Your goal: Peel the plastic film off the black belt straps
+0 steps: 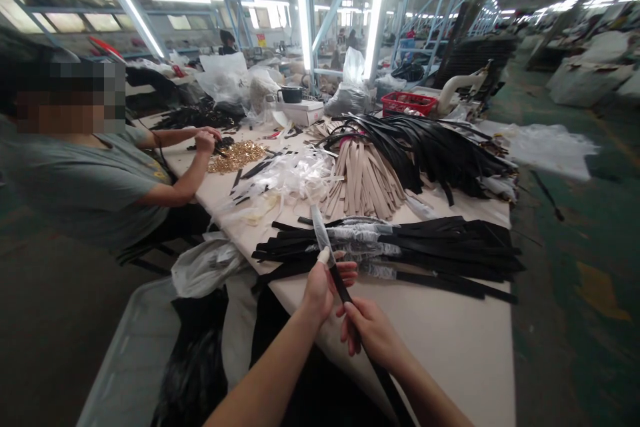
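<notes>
A long black strap (383,380) runs diagonally through both hands, its upper end inside a clear plastic sleeve (320,228). My left hand (323,283) grips the strap at the lower edge of the sleeve, with a pale cover on the thumb. Lower down, my right hand (367,327) pinches the same strap between thumb and fingers. Just beyond my hands, a bundle of black straps (450,247) lies across the table, partly wrapped in clear plastic (367,248).
Behind lie beige strips (365,177), a pile of black straps (430,147) and crumpled clear film (295,173). A person (100,180) sits at the left near gold-coloured pieces (237,157). A red basket (407,104) stands farther back; a grey bin (133,347) is at lower left.
</notes>
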A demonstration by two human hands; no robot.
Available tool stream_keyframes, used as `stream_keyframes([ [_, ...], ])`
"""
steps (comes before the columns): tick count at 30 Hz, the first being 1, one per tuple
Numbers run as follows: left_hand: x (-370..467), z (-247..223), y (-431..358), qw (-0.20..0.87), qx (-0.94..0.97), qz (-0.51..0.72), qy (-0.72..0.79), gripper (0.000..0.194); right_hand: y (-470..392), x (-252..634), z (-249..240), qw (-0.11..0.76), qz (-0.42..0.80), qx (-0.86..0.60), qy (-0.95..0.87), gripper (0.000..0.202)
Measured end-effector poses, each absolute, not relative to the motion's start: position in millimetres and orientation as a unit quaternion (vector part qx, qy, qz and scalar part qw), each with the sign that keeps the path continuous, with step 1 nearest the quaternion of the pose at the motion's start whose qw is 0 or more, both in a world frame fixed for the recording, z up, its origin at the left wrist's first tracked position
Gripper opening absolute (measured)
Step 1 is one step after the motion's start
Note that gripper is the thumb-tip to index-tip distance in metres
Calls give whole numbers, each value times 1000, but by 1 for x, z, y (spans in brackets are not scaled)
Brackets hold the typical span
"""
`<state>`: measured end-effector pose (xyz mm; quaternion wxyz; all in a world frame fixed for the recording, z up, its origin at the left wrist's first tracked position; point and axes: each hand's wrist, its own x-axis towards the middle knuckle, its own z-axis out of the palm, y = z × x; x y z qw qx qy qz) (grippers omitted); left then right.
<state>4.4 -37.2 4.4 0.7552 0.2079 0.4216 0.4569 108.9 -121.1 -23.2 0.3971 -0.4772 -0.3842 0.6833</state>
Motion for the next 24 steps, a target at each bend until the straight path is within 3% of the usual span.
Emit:
stream_keyframes([
  [6,13,8,-50,689,238,502,466,29,-132,99,-13,405,649,-509,-395,50],
  [11,18,8,-90,743,274,383,475,39,-128,102,-1,451,560,-545,-432,54],
  [17,0,20,-63,716,269,479,431,32,-136,102,1,411,673,-485,-378,47],
  [24,12,2,-100,724,274,396,493,37,-135,102,0,435,598,-532,-414,44],
])
